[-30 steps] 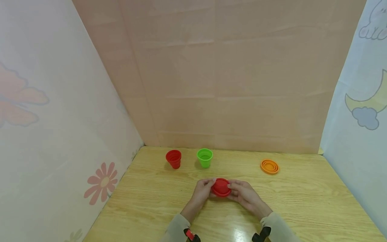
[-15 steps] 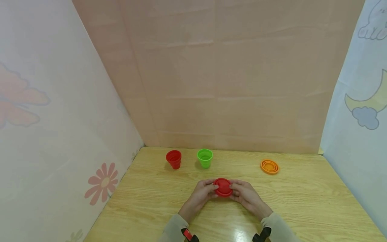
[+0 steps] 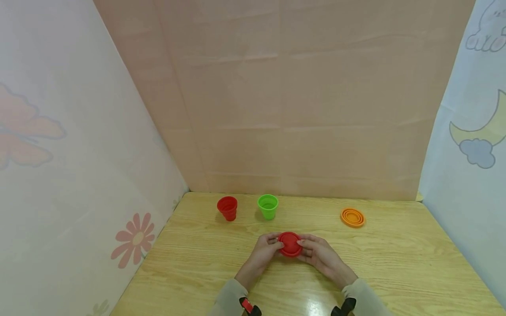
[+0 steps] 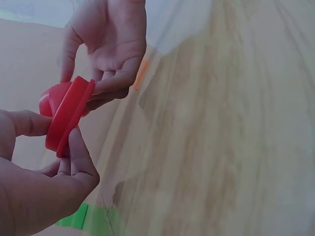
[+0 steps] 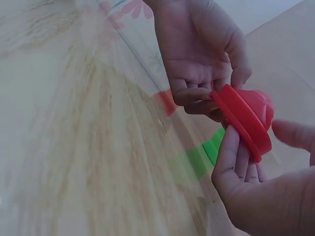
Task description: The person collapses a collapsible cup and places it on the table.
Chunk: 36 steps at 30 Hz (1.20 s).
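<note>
A red collapsible cup [image 3: 290, 245], folded nearly flat, is held between both hands with its base side facing up in the head view. My left hand [image 3: 262, 253] pinches its left edge, the thumb on the base side and the fingers along the rim. On the opposite edge my right hand [image 3: 323, 258] holds it, fingers behind the rim and thumb near the base. In the left wrist view the cup's middle [image 4: 55, 98] bulges out from the ring. The right wrist view shows this bulge [image 5: 258, 105] uneven, with the right thumb [image 5: 294, 133] beside it.
Behind the hands stand an expanded red cup [image 3: 227, 208] and an expanded green cup [image 3: 268, 207]. An orange collapsed cup [image 3: 353, 217] lies flat to the right. The wooden table [image 3: 399, 263] is bordered by a tan back panel [image 3: 308, 153] and printed side walls.
My left thumb has moved from the cup's upper left edge onto its base side. The cup has shifted slightly, and its middle has changed shape. The other cups have not moved.
</note>
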### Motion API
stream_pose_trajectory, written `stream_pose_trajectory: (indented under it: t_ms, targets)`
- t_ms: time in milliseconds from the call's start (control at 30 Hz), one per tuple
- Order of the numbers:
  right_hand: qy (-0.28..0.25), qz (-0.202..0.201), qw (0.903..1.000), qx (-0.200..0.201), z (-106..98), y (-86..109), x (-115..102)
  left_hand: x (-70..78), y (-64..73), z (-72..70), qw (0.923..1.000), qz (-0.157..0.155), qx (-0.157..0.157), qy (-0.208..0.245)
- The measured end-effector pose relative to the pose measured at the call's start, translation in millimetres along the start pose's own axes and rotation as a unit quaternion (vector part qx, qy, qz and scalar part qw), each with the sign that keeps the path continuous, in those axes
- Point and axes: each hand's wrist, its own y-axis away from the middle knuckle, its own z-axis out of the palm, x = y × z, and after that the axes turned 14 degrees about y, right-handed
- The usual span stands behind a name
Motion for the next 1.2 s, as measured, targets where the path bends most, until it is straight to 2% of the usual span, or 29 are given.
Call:
stream_pose_trajectory:
  t_ms: [200,533,667,933,1100,1200]
  targets:
    - [0.023,-0.009,0.9997,0.001,0.9,-0.7,-1.0,-3.5,-3.6,0.8,0.9987,0.027,0.027,-0.034]
    - [0.040,0.011,0.9987,0.029,7.0,-1.9,-2.1,-2.4,-2.8,5.8,0.9901,0.081,0.034,-0.109]
    - [0.042,0.013,0.9986,0.028,8.1,-2.4,-2.1,-2.7,-1.6,7.0,0.9877,0.089,0.039,-0.122]
    - [0.052,0.015,0.9982,0.028,8.7,-4.4,0.7,-3.9,-0.1,6.4,0.9871,0.083,0.047,-0.129]
    - [0.054,0.015,0.9974,0.044,9.7,-6.3,1.3,-4.1,0.5,7.4,0.9864,0.091,0.047,-0.129]
    - [0.062,0.014,0.9965,0.054,9.5,-6.5,0.8,-2.9,1.2,8.7,0.9881,0.082,0.046,-0.122]
